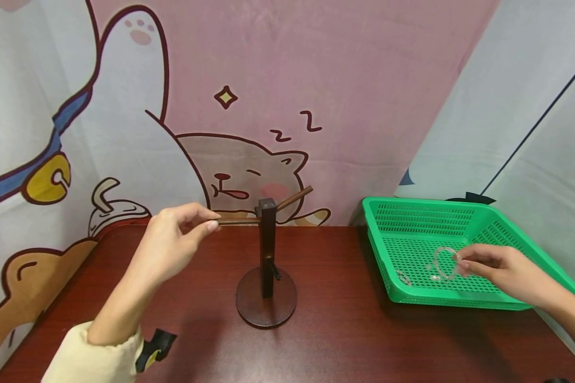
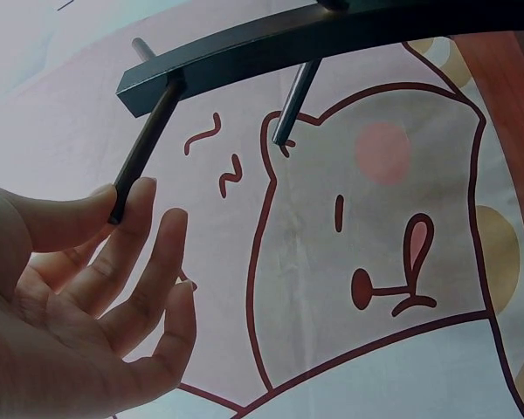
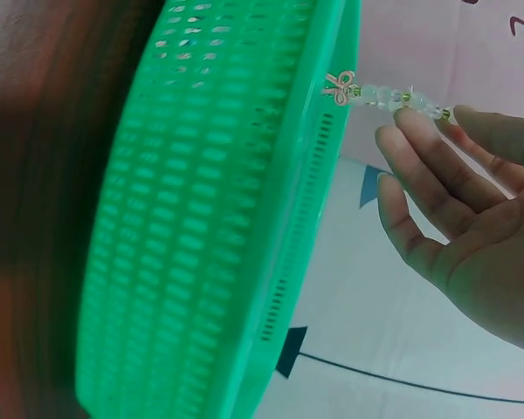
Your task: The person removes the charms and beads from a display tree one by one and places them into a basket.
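A dark wooden display stand (image 1: 267,244) with a round base stands upright on the table, with pegs sticking out of its post. My left hand (image 1: 170,242) pinches the end of the upper left peg (image 2: 147,148) between thumb and index finger; the other fingers are loosely bent. My right hand (image 1: 512,271) is over the green basket, pinching a beaded bracelet (image 3: 384,97) of clear and pale beads between thumb and fingertips. The bracelet hangs as a loop, and a small bow-shaped charm (image 3: 340,88) shows at its far end in the right wrist view.
The green plastic basket (image 1: 388,266) stands at the table's right side. Another small beaded piece (image 1: 403,277) lies in its near left corner. A printed cloth (image 1: 364,106) hangs behind the reddish-brown table (image 1: 335,340).
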The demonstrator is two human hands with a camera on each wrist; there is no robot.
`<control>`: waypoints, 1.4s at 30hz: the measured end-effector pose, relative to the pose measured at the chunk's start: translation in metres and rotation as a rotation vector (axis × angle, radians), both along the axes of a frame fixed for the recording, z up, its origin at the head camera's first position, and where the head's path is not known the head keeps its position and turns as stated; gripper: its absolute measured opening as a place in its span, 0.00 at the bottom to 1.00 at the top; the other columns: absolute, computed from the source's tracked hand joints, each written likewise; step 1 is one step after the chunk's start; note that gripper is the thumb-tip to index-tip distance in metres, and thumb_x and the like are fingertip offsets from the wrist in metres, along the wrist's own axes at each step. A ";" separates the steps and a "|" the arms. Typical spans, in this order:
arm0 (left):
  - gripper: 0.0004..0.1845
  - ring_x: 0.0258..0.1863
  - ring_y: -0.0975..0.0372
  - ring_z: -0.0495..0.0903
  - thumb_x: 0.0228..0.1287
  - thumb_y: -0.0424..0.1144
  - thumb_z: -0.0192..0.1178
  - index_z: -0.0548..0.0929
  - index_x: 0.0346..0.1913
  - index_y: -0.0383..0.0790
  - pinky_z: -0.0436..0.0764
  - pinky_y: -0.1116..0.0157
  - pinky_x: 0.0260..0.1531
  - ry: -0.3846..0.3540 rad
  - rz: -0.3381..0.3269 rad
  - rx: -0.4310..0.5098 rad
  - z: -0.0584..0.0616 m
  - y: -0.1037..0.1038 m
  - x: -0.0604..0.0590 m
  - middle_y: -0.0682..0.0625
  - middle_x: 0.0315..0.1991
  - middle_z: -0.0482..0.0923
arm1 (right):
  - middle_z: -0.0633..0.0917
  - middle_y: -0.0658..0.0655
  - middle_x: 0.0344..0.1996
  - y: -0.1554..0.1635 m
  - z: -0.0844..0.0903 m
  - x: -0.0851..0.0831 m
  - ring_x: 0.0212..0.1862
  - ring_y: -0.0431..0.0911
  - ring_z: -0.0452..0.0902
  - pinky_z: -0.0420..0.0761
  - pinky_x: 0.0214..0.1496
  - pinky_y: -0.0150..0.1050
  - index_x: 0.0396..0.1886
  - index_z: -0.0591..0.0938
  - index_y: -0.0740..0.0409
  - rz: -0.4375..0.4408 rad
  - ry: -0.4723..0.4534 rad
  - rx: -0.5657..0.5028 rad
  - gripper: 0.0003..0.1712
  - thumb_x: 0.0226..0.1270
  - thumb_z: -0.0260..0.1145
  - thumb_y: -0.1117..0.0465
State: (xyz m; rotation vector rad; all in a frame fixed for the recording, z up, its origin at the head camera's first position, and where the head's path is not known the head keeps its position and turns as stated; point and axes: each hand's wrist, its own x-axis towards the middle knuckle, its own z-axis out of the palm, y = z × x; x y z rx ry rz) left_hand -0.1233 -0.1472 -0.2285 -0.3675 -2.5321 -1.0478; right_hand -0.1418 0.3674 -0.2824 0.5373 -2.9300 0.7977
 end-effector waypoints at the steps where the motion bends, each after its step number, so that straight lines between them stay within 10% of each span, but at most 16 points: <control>1: 0.05 0.25 0.61 0.75 0.59 0.32 0.60 0.85 0.36 0.40 0.70 0.62 0.26 0.001 0.001 -0.001 0.000 0.000 0.000 0.51 0.28 0.82 | 0.83 0.43 0.27 0.002 -0.001 0.000 0.33 0.36 0.78 0.74 0.32 0.29 0.40 0.79 0.56 -0.009 -0.003 0.006 0.06 0.66 0.58 0.64; 16: 0.05 0.26 0.61 0.75 0.59 0.32 0.60 0.85 0.37 0.40 0.70 0.62 0.27 -0.007 -0.001 -0.003 0.000 0.000 0.000 0.49 0.29 0.83 | 0.84 0.46 0.30 0.018 -0.024 0.003 0.35 0.35 0.78 0.72 0.30 0.30 0.42 0.80 0.58 -0.005 -0.086 0.010 0.08 0.66 0.58 0.62; 42: 0.05 0.25 0.61 0.74 0.59 0.32 0.60 0.85 0.36 0.40 0.70 0.63 0.26 0.011 -0.003 -0.017 0.000 -0.001 -0.001 0.50 0.28 0.82 | 0.84 0.44 0.35 0.002 -0.007 0.002 0.36 0.34 0.79 0.76 0.33 0.32 0.47 0.78 0.62 0.028 -0.087 -0.021 0.12 0.66 0.58 0.63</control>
